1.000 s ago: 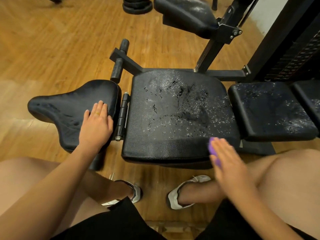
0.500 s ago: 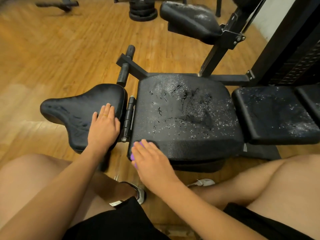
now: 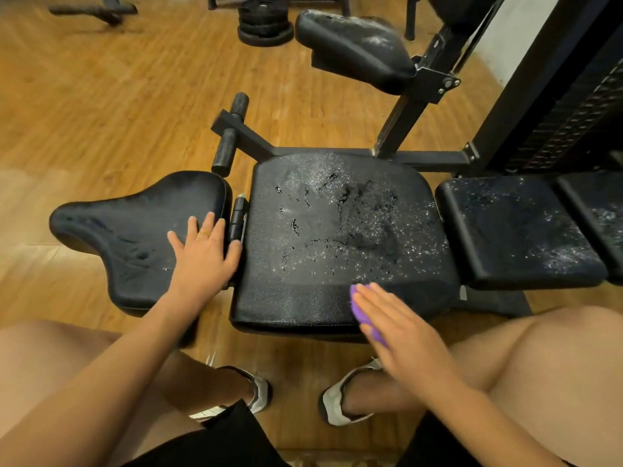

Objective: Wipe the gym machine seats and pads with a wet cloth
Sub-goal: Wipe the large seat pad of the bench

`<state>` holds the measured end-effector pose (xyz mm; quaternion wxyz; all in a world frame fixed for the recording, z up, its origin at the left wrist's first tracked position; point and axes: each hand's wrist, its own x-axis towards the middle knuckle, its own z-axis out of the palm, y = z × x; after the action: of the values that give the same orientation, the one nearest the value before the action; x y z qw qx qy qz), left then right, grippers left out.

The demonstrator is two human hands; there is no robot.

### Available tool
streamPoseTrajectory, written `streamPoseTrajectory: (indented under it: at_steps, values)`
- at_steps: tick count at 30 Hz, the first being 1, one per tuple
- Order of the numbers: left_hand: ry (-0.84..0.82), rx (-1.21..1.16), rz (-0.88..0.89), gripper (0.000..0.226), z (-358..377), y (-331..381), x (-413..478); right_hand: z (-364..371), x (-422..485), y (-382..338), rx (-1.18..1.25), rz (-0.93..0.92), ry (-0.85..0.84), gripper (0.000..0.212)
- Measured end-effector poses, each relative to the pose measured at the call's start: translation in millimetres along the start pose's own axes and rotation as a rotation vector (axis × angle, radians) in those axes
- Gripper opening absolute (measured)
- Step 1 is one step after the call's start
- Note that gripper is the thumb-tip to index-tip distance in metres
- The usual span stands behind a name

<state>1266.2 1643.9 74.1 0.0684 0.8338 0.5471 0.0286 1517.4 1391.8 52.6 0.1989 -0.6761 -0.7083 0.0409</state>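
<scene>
A black square seat [image 3: 323, 230] of the gym machine lies in the middle, its top cracked and speckled with droplets. My right hand [image 3: 401, 328] presses a purple cloth [image 3: 362, 315] with straight fingers against the seat's near front edge, right of centre. Most of the cloth is hidden under the hand. My left hand [image 3: 202, 254] rests flat on the right end of a curved black pad [image 3: 128, 230] to the seat's left. Two more black pads [image 3: 512, 230] continue to the right, and another pad [image 3: 354, 45] stands raised on the frame behind.
The black steel frame [image 3: 404, 123] and weight stack [image 3: 573, 106] rise at the back right. Two foam roller handles [image 3: 232, 133] stick out behind the curved pad. Weight plates [image 3: 263, 25] lie on the wooden floor [image 3: 101, 96]. My knees and shoes fill the near edge.
My right hand has slid the purple cloth along the seat's front edge, from its left corner half a second ago to right of centre now. The left hand has stayed on the curved pad.
</scene>
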Motion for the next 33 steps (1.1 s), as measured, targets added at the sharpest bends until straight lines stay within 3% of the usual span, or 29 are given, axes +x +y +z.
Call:
streamPoseTrajectory:
  at_steps: [7,13,16,27,33]
  values:
    - [-0.066,-0.155,0.181,0.080,18,39,-16,-34,-33,75,0.086,0.302,0.084,0.048]
    - [-0.046,-0.212,0.205,0.073,19,39,-18,-13,-30,56,0.144,0.478,0.186,0.049]
    - [-0.055,-0.312,0.211,0.060,18,44,-17,-13,-27,56,0.135,0.492,0.193,0.049]
    - [-0.032,-0.368,0.132,0.063,16,63,-20,-44,72,126,0.158,0.565,0.029,0.048]
    - [-0.025,-0.347,0.118,0.063,14,65,-20,-48,42,114,0.182,0.497,0.025,0.051]
